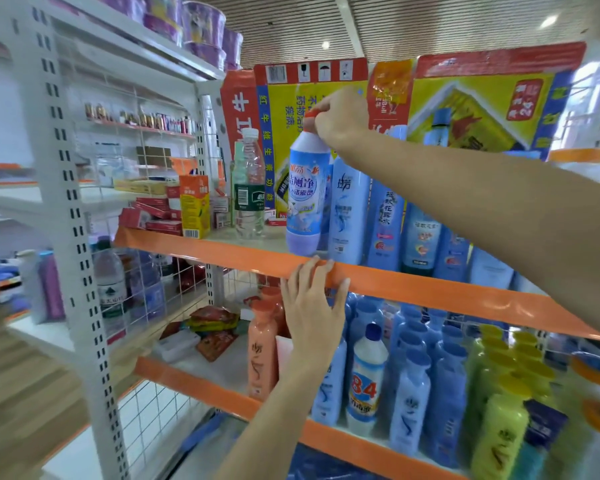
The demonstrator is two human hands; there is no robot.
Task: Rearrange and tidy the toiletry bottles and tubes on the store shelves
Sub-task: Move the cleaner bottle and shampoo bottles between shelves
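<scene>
Right hand pinches the red cap of a white-and-blue cleaner bottle, upright at the front edge of the upper shelf, just beside tall blue bottles. Left hand spread flat, fingertips touching the shelf's orange lip.

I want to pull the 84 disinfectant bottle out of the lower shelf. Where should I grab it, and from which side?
Probably by its narrow neck, just under the blue cap, coming from the front and above. The 84 disinfectant bottle stands upright at the shelf's front edge, with blue bottles close on both sides, so its body is hemmed in.
</scene>
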